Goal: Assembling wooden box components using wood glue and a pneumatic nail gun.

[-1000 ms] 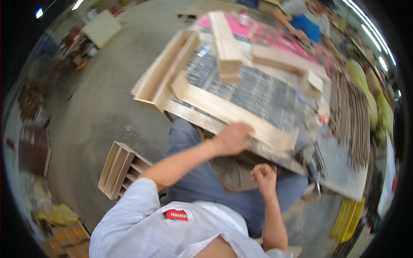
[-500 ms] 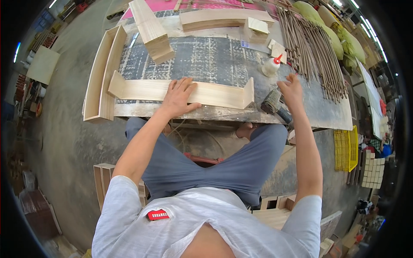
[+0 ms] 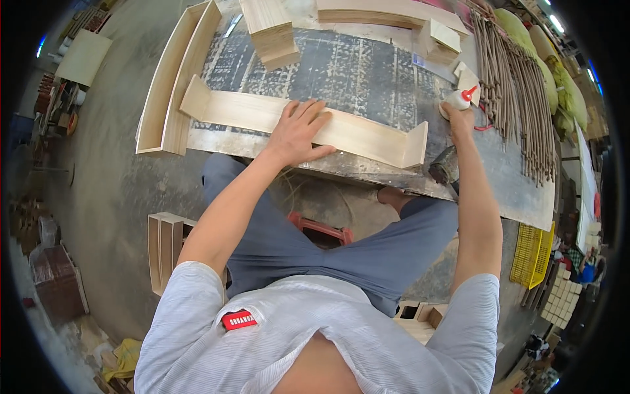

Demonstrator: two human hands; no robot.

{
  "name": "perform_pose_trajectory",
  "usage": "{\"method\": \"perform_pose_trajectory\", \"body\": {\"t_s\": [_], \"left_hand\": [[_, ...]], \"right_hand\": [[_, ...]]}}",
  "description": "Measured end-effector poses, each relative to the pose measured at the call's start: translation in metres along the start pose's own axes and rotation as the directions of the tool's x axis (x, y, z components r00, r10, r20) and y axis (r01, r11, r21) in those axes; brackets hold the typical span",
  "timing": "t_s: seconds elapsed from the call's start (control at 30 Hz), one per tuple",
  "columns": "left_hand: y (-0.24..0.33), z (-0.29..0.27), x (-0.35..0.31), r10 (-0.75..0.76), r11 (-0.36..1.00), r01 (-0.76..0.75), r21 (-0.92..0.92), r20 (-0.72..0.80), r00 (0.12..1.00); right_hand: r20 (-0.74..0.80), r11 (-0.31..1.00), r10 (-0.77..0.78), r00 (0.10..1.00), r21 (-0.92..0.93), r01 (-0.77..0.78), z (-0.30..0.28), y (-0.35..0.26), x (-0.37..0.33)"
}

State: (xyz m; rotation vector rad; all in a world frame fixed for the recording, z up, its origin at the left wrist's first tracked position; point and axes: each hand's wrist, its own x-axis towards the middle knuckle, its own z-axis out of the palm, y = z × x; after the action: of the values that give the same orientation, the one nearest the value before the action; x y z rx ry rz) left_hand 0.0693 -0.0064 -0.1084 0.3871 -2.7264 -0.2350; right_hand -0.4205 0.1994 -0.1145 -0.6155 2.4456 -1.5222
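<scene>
Board with upright ends (image 3: pixel 361 132): on the desk (image 3: pixel 515 194), along its near edge; whether its left end touches the long box, I cannot tell.
Small box (image 3: pixel 163 253): on the floor at far left, its right side hidden behind the left arm.
Long box (image 3: pixel 189 82): on the desk's left side, split lengthwise.
Wood stack (image 3: pixel 271 36): behind the board, top cut off.
Left hand (image 3: pixel 298 136): grip open, palm down on the board, fingers spread, covering its middle.
Long wood piece (image 3: pixel 380 12): at the back, upper edge cut off.
Small block (image 3: pixel 438 43): near that piece's right end.
Dark tool (image 3: pixel 444 165): between board and right forearm, partly covered, hard to make out.
Squeeze bottle (image 3: pixel 459 100): white, red-tipped, lower part hidden by fingers.
Right hand (image 3: pixel 459 120): grip closed round the bottle; half a second ago it was empty beside it.
Thin rods (image 3: pixel 515 98): heaped right of the bottle.
Yellow basket (image 3: pixel 533 256): beyond the desk's right corner.
</scene>
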Motion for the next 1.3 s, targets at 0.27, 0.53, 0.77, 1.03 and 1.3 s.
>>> {"method": "perform_pose_trajectory", "body": {"t_s": [0.27, 0.53, 0.77, 1.03, 1.3], "left_hand": [[-0.011, -0.001, -0.003, 0.032, 0.998, -0.031, 0.060, -0.026, 0.999], [-0.012, -0.006, 0.022, 0.008, 1.000, -0.009, 0.013, 0.064, 0.998], [-0.015, 0.003, 0.004, -0.001, 0.998, 0.003, 0.064, -0.027, 1.000], [-0.010, 0.005, 0.010, 0.014, 1.000, -0.014, -0.005, -0.017, 1.000], [-0.013, 0.001, 0.000, 0.001, 1.000, -0.001, 0.016, -0.044, 0.999]], "right_hand": [[0.280, 0.995, -0.060, 0.958, 0.088, 0.036, -0.059, -0.067, -0.078], [0.338, 0.807, 0.149, 0.929, 0.501, -0.312, -0.124, -0.109, -0.201], [0.508, 0.856, 0.083, 0.857, 0.405, -0.323, -0.125, -0.121, -0.230], [0.480, 0.727, -0.078, 0.874, 0.627, -0.279, -0.171, -0.100, -0.206], [0.588, 0.576, -0.046, 0.807, 0.676, -0.460, -0.116, -0.053, -0.217]]}}
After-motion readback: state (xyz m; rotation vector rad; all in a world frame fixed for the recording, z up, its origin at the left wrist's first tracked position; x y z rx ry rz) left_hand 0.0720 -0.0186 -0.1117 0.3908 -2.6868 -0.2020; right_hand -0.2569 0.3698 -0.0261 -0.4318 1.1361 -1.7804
